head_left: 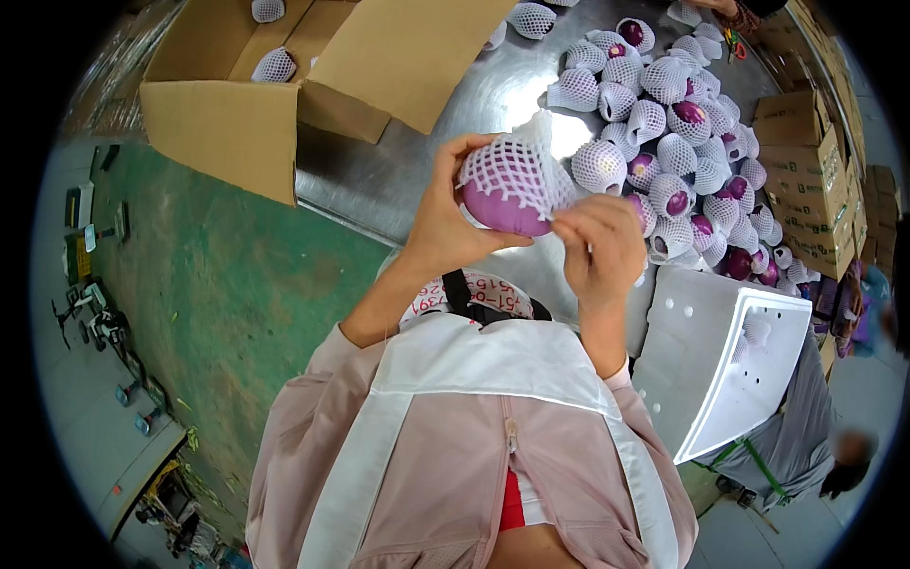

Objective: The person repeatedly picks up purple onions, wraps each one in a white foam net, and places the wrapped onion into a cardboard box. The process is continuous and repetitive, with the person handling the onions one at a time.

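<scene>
My left hand cups a smooth, round purple piece of produce over the near edge of the metal table. A white foam net sleeve covers its upper part, and its lower side shows bare. At the right side, my right hand pinches the edge of the sleeve between thumb and fingers. Which kind of produce it is, I cannot tell. Beyond my right hand lies a heap of similar purple pieces in white net sleeves, several with purple ends showing.
An open cardboard box stands at the back left with a few netted pieces inside. A white foam box lies tilted at the right. Printed cartons are stacked beyond the heap on the steel table. Another person's hand shows at the far edge.
</scene>
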Motion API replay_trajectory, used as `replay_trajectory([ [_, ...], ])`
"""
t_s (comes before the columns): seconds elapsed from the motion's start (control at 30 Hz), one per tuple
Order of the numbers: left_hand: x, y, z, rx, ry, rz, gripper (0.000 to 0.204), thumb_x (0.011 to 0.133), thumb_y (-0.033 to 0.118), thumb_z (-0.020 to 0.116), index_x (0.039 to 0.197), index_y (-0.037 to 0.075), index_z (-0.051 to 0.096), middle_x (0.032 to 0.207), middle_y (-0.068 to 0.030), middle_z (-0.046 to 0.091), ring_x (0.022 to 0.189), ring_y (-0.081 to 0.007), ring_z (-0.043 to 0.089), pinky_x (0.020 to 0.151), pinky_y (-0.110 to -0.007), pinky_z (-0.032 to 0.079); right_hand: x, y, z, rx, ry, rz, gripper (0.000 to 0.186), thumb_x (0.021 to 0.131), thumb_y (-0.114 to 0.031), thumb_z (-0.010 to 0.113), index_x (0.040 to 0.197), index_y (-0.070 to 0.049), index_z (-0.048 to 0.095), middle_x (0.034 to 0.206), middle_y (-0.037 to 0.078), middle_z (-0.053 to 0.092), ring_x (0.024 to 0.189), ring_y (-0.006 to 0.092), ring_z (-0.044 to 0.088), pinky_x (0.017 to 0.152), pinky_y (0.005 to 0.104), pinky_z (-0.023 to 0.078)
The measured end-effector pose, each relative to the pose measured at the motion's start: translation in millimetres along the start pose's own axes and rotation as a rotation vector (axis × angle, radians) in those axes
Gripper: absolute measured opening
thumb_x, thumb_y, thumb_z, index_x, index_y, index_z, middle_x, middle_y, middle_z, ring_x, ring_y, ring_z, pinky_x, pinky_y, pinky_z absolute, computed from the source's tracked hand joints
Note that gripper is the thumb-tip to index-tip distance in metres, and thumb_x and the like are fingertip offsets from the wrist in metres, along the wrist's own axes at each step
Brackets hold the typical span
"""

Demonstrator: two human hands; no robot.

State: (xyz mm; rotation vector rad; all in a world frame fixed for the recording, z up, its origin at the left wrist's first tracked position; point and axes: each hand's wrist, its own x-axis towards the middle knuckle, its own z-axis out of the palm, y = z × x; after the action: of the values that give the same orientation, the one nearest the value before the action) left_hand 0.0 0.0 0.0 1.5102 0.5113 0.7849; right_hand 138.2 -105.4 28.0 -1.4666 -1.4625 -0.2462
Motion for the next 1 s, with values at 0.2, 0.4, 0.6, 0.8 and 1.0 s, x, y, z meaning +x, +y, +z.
replay_trajectory([
  [0.2, -11, 0, 6, 0.036, 0.122, 0.088, 0.089, 0.05, 0.01, 0.089, 0.123, 0.008, 0.039, 0.124, -0.0127, 0.045, 0.112, -0.0243, 0.049, 0.09, -0.036, 0.045, -14, 9, 1, 0.054, -0.047, 0.028, 0.024, 0.065, -0.015, 0.077, 0.081, -0.004, 0.063, 0.08, 0.008, 0.057, 0.083, 0.0273, 0.056, 0.072, 0.0353, 0.046],
  [0.4, -4, 8, -5, 0.488, 0.104, 0.477, 0.078, 0.048, 0.003, 0.083, 0.117, 0.021, 0.052, 0.125, -0.0165, 0.039, 0.116, -0.0362, 0.041, 0.089, -0.04, 0.043, -21, 2, 14, 0.342, 0.056, 0.299, 0.044, 0.062, -0.029, 0.083, 0.091, -0.003, 0.064, 0.101, 0.01, 0.052, 0.092, 0.0247, 0.051, 0.08, 0.0337, 0.042],
  [0.6, -4, 20, -7, 0.212, 0.122, 0.35, 0.085, 0.046, 0.018, 0.091, 0.12, 0.009, 0.052, 0.122, -0.0127, 0.043, 0.113, -0.0263, 0.046, 0.091, -0.037, 0.043, -15, 2, 5, 0.642, 0.099, 0.509, 0.037, 0.075, -0.016, 0.076, 0.107, -0.001, 0.066, 0.096, 0.009, 0.054, 0.085, 0.0164, 0.052, 0.072, 0.0245, 0.042],
  [0.8, -2, -2, 6, -0.502, 0.077, 0.074, 0.104, 0.047, 0.031, 0.092, 0.131, 0.008, 0.035, 0.138, -0.0194, 0.035, 0.124, -0.0263, 0.043, 0.103, -0.039, 0.037, -4, -12, 6, 0.282, 0.144, 0.436, 0.017, 0.077, -0.004, 0.07, 0.094, 0.0, 0.069, 0.082, 0.009, 0.058, 0.067, 0.0144, 0.054, 0.057, 0.0239, 0.043],
  [1.0, -2, 6, 1, -0.609, 0.035, -0.113, 0.09, 0.057, 0.023, 0.086, 0.13, 0.008, 0.036, 0.139, -0.0221, 0.034, 0.124, -0.0281, 0.043, 0.101, -0.04, 0.04, 6, -7, 6, 0.136, 0.172, 0.213, 0.011, 0.075, 0.002, 0.067, 0.085, 0.001, 0.062, 0.078, 0.012, 0.058, 0.069, 0.0211, 0.057, 0.06, 0.0277, 0.045],
])
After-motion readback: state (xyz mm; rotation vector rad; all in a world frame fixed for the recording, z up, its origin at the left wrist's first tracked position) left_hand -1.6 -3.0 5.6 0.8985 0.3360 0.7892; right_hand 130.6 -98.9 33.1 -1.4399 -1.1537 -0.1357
